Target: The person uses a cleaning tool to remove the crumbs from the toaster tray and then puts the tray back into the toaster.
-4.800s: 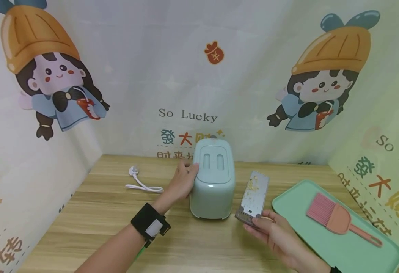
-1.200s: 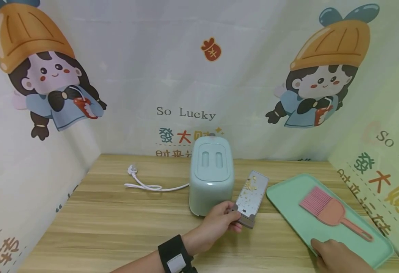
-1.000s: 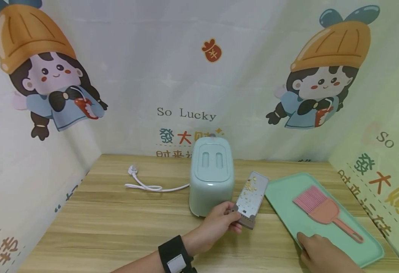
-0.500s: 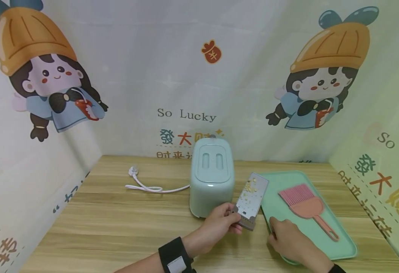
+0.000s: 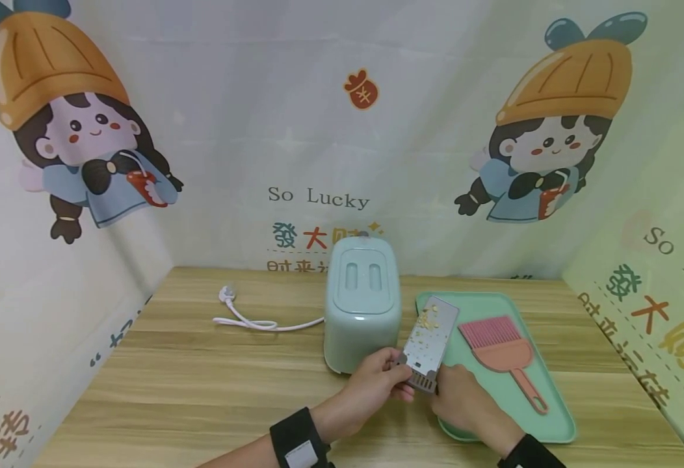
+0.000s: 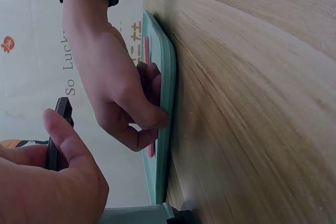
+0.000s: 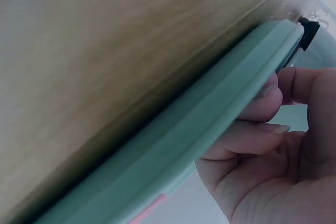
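Note:
My left hand (image 5: 371,390) grips the near end of a flat metal crumb tray (image 5: 435,335), thumb on top. Yellow crumbs lie scattered over its pale surface. My right hand (image 5: 471,400) pinches the left rim of a light green serving tray (image 5: 552,419); in the right wrist view, fingers and thumb meet at the rim (image 7: 157,140). On that tray lies a wide pink-bristled brush (image 5: 502,351) with an orange handle. The crumb tray overlaps the green tray's left part in the head view, and the left wrist view shows it held raised.
A pale green toaster (image 5: 362,338) with a two-slot lid stands upright just left of the crumb tray. Its white cord and plug (image 5: 254,323) lie on the wooden table (image 5: 201,390) to the left. A printed cloth (image 5: 260,130) hangs behind and at the sides.
My right hand let go of the crumb tray and drew the green tray, with the brush on it, leftward to the crumb tray. My left hand moved from the toaster to the crumb tray.

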Demonstrator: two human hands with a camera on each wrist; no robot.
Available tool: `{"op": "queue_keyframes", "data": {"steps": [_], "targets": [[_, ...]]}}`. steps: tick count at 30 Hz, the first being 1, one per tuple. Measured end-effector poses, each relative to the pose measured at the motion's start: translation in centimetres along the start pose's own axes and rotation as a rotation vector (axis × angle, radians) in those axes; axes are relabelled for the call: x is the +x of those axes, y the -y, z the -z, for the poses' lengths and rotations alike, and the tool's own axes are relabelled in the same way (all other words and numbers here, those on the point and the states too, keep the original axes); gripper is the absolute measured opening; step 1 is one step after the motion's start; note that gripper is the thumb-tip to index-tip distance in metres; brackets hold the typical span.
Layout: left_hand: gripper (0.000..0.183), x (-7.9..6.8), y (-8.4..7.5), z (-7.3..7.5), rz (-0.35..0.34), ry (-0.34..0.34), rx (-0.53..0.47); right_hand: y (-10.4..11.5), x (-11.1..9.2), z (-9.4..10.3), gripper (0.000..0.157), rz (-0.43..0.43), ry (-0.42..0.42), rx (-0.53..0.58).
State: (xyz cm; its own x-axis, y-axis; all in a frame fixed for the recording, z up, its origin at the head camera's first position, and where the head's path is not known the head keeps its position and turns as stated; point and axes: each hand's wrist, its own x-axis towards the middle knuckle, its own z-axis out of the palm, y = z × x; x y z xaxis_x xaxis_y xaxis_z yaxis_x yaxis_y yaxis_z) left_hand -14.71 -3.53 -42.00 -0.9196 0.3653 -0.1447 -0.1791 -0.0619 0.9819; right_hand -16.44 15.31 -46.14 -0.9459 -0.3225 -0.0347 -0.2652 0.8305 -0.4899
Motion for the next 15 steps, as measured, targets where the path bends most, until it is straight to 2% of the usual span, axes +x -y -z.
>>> {"op": "queue_keyframes", "data": {"steps": [6, 11, 15], "targets": [[0.021, 0.02, -0.02, -0.05, -0.002, 0.004, -0.014, 0.3, 0.29, -0.25, 0.047, 0.005, 0.017, 0.061], [0.022, 0.09, -0.06, -0.06, 0.003, 0.002, -0.028, 0.6, 0.36, -0.36, 0.039, 0.064, -0.009, 0.055], [0.022, 0.14, -0.12, -0.06, 0.016, -0.002, -0.035, 0.81, 0.4, -0.44, 0.037, 0.06, -0.015, 0.078]]}}
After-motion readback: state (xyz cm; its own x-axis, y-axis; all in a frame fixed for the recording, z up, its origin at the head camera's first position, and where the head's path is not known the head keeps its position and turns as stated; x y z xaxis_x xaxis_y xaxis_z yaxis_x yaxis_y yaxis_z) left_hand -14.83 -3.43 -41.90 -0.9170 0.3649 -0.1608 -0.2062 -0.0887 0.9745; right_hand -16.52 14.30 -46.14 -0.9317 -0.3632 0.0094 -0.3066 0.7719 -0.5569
